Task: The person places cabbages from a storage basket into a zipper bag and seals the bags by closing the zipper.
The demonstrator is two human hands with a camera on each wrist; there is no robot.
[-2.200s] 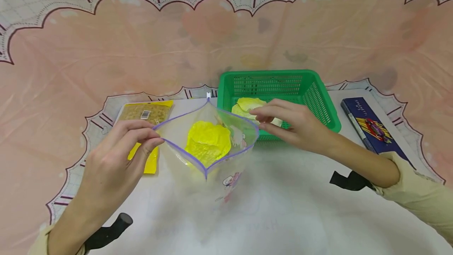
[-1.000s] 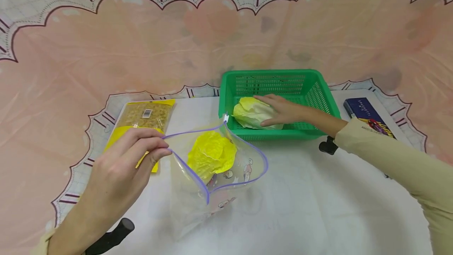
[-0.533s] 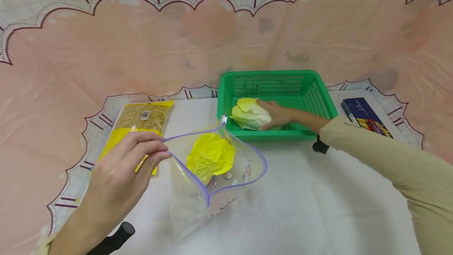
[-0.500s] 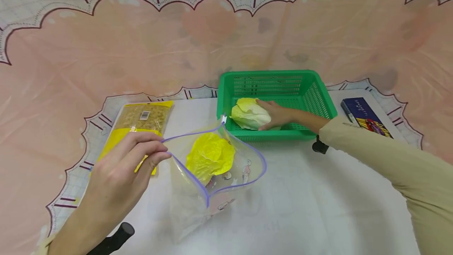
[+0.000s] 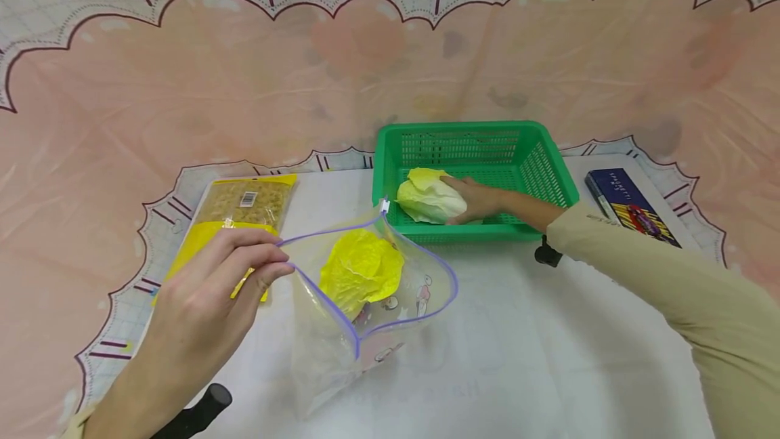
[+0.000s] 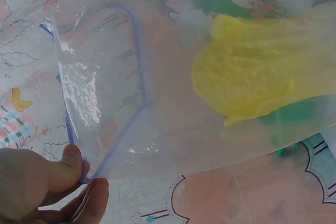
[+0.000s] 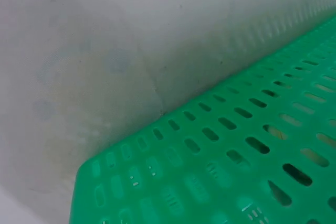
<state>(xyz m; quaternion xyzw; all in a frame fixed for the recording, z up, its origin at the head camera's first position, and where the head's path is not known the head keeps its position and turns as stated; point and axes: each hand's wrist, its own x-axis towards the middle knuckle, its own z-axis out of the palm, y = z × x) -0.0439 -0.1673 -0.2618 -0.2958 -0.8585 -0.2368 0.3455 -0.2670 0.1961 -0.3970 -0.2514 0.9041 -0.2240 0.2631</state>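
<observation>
Moved since the earliest frame, the right hand is no longer lying by the right edge of the zip bag; it is reaching into the green basket, and the bag's mouth is tipping to a new slant. Its fingers are grasping the pale cabbage piece, thumb in front, though some fingertips are hiding behind it. That piece is resting near the basket's front left corner, and the basket itself is sitting by the tabletop's far edge. Meanwhile the left hand is pinching the left end of the bag's rim between thumb and fingers.

Inside the bag, a yellow leafy piece is already lying, so one item is seemingly done. The pale piece is apparently still waiting to be bagged, and the mouth is gaping, its slider sitting at the far end, so sealing is presumably remaining too. Toward the tabletop's far left corner a yellow packet is lying, and toward the far right corner a dark blue box; both are staying unhandled.
</observation>
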